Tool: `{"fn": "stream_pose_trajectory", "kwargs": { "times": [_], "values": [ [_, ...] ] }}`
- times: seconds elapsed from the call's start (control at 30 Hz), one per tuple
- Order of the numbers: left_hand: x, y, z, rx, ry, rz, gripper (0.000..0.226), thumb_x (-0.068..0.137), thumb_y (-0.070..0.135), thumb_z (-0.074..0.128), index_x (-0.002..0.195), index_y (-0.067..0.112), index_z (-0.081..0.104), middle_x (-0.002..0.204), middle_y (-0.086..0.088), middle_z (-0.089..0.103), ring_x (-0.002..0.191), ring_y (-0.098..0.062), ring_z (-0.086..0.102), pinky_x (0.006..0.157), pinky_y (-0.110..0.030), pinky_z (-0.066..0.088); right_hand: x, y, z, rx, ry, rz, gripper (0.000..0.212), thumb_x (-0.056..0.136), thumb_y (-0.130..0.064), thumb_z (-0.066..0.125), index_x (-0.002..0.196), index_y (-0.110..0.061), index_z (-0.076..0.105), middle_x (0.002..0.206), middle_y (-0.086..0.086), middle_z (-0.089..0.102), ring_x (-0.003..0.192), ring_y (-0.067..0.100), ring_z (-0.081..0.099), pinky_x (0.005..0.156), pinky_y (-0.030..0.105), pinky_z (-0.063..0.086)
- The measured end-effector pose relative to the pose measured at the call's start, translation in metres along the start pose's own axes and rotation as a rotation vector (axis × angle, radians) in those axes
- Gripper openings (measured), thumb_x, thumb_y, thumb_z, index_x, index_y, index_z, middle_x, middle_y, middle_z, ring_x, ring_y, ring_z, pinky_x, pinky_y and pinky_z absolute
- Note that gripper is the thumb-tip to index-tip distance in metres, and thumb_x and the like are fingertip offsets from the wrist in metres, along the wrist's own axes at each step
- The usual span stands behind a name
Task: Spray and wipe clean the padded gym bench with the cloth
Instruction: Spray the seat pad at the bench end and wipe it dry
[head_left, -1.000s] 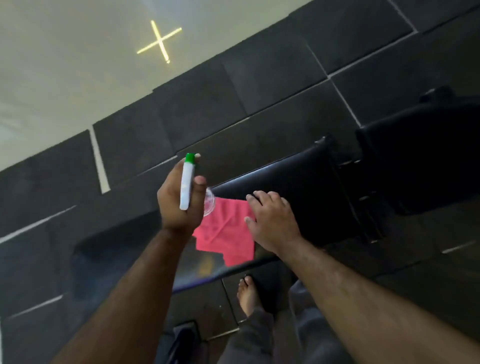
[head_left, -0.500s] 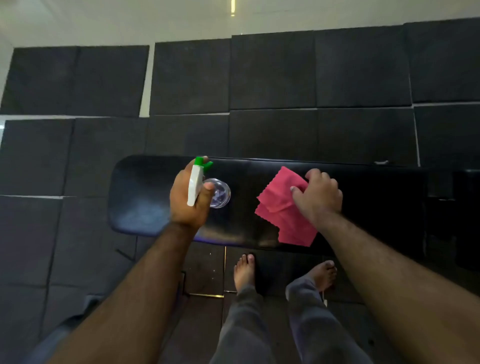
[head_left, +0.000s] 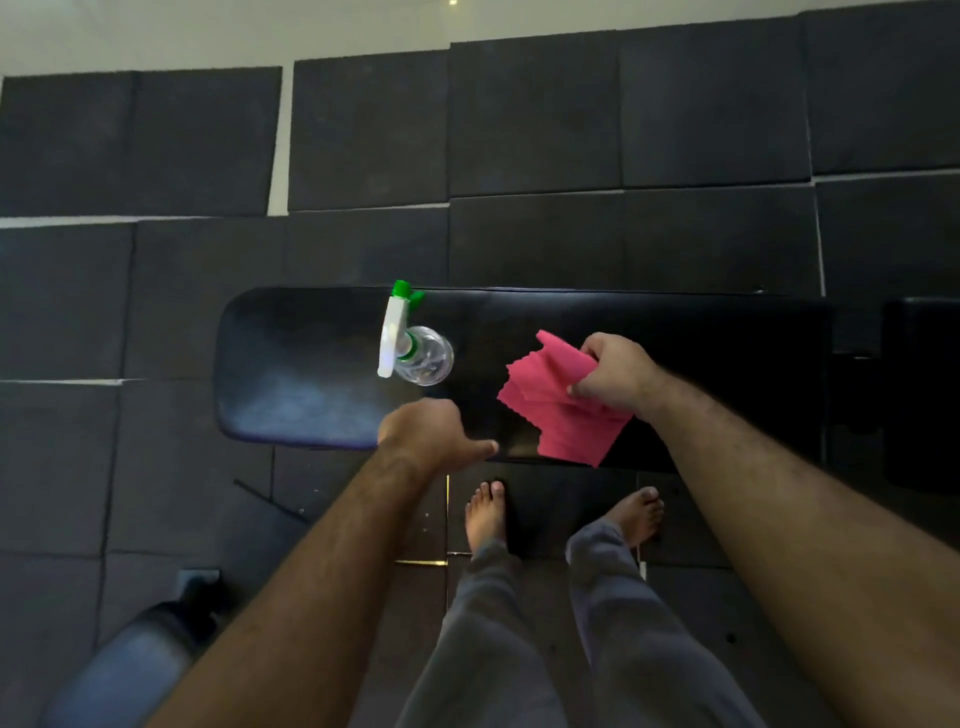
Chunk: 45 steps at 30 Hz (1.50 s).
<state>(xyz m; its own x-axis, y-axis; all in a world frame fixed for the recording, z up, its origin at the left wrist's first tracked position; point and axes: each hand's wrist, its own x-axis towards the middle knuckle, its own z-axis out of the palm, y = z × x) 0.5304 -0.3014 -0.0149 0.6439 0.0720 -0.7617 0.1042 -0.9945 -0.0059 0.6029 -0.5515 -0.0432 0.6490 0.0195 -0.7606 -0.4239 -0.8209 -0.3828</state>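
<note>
The black padded bench (head_left: 291, 364) runs left to right below me. A clear spray bottle (head_left: 415, 348) with a white and green trigger head stands upright on its pad, free of any hand. My left hand (head_left: 431, 431) hovers just in front of the bottle at the bench's near edge, holding nothing, thumb pointing right. A folded pink cloth (head_left: 556, 410) lies on the pad to the right; my right hand (head_left: 615, 374) pinches its far right corner, lifting that part slightly.
Dark rubber floor mats (head_left: 519, 130) surround the bench, with pale floor at the top. My bare feet (head_left: 485, 514) stand close against the bench's near side. Another dark padded piece (head_left: 924, 389) sits at the right end. A rounded grey object (head_left: 130, 665) lies at the lower left.
My left hand set the spray bottle down on the bench and drew back toward me. My right hand went from pressing on the cloth to gripping its edge.
</note>
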Motion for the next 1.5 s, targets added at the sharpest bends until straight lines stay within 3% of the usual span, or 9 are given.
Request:
{"fn": "stream_pose_trajectory", "kwargs": {
  "times": [0.17, 0.5, 0.63, 0.77, 0.87, 0.97, 1.1, 1.27, 1.5],
  "values": [
    [0.001, 0.103, -0.029, -0.127, 0.254, 0.258, 0.047, 0.101, 0.063, 0.058, 0.087, 0.02, 0.066, 0.088, -0.006, 0.071, 0.094, -0.036, 0.073, 0.069, -0.037, 0.041, -0.021, 0.057, -0.021, 0.556, 0.026, 0.109, 0.022, 0.082, -0.003, 0.087, 0.096, -0.013, 0.074, 0.078, 0.003, 0.072, 0.054, 0.012, 0.067, 0.043, 0.02, 0.047],
    [0.019, 0.333, -0.036, -0.041, 0.375, 0.8, 0.028, 0.105, 0.04, 0.065, 0.109, 0.014, 0.073, 0.111, -0.01, 0.077, 0.103, -0.038, 0.067, 0.087, -0.05, 0.057, -0.09, 0.265, -0.126, 1.164, 0.517, 0.155, 0.006, 0.1, -0.024, 0.074, 0.096, -0.021, 0.074, 0.077, -0.012, 0.078, 0.066, 0.0, 0.071, 0.053, 0.02, 0.054],
    [0.02, 0.406, -0.022, 0.058, 0.346, 0.953, 0.038, 0.104, 0.039, 0.067, 0.131, 0.013, 0.071, 0.128, -0.01, 0.076, 0.113, -0.04, 0.066, 0.098, -0.053, 0.057, -0.1, 0.352, -0.161, 1.084, 0.735, 0.235, 0.014, 0.093, -0.027, 0.082, 0.094, -0.017, 0.073, 0.08, -0.01, 0.075, 0.074, 0.009, 0.07, 0.06, 0.027, 0.054],
    [0.026, 0.456, -0.006, 0.096, 0.39, 1.049, 0.049, 0.103, 0.034, 0.071, 0.145, 0.011, 0.064, 0.142, -0.01, 0.071, 0.123, -0.04, 0.064, 0.106, -0.051, 0.054, -0.091, 0.412, -0.161, 0.504, 0.977, 0.606, 0.07, 0.088, -0.037, 0.085, 0.146, -0.01, 0.058, 0.144, 0.014, 0.064, 0.132, 0.034, 0.061, 0.111, 0.042, 0.049],
    [0.038, 0.483, 0.006, 0.117, 0.411, 1.074, 0.052, 0.105, 0.03, 0.068, 0.152, 0.01, 0.059, 0.155, -0.011, 0.062, 0.14, -0.038, 0.056, 0.119, -0.051, 0.045, -0.071, 0.405, -0.138, 0.269, 1.004, 0.469, 0.081, 0.1, -0.043, 0.067, 0.166, -0.01, 0.034, 0.173, 0.021, 0.03, 0.16, 0.04, 0.028, 0.13, 0.05, 0.026],
    [0.058, 0.501, 0.015, 0.162, 0.386, 1.029, 0.064, 0.111, 0.037, 0.057, 0.169, 0.017, 0.039, 0.178, -0.009, 0.033, 0.166, -0.032, 0.027, 0.134, -0.054, 0.024, -0.047, 0.397, -0.111, 0.071, 0.799, 0.353, 0.077, 0.109, -0.058, 0.041, 0.172, -0.028, 0.009, 0.181, 0.01, 0.002, 0.166, 0.037, -0.001, 0.133, 0.059, 0.005],
    [0.091, 0.514, 0.021, 0.278, 0.38, 1.018, 0.074, 0.112, 0.06, 0.031, 0.176, 0.028, 0.015, 0.185, 0.0, 0.004, 0.171, -0.018, -0.005, 0.138, -0.053, 0.0, -0.036, 0.402, -0.093, 0.058, 0.81, 0.411, 0.076, 0.108, -0.066, 0.031, 0.172, -0.035, 0.002, 0.181, 0.007, -0.005, 0.166, 0.038, -0.007, 0.132, 0.061, 0.001],
    [0.114, 0.511, 0.037, 0.392, 0.385, 1.041, 0.082, 0.108, 0.072, 0.02, 0.174, 0.037, -0.013, 0.182, 0.004, -0.024, 0.167, -0.014, -0.025, 0.137, -0.053, -0.004, -0.036, 0.444, -0.113, 0.142, 0.882, 0.527, 0.079, 0.104, -0.071, 0.032, 0.171, -0.038, 0.008, 0.181, 0.009, -0.004, 0.165, 0.043, -0.002, 0.131, 0.064, 0.009],
    [0.124, 0.509, 0.043, 0.401, 0.426, 1.076, 0.084, 0.109, 0.075, 0.02, 0.174, 0.034, -0.014, 0.182, 0.001, -0.022, 0.168, -0.017, -0.023, 0.137, -0.055, -0.002, 0.002, 0.506, -0.226, 0.384, 0.876, 0.727, 0.07, 0.104, -0.07, 0.02, 0.169, -0.046, 0.008, 0.181, 0.005, -0.001, 0.164, 0.047, -0.001, 0.128, 0.069, 0.015]
  ]
}}
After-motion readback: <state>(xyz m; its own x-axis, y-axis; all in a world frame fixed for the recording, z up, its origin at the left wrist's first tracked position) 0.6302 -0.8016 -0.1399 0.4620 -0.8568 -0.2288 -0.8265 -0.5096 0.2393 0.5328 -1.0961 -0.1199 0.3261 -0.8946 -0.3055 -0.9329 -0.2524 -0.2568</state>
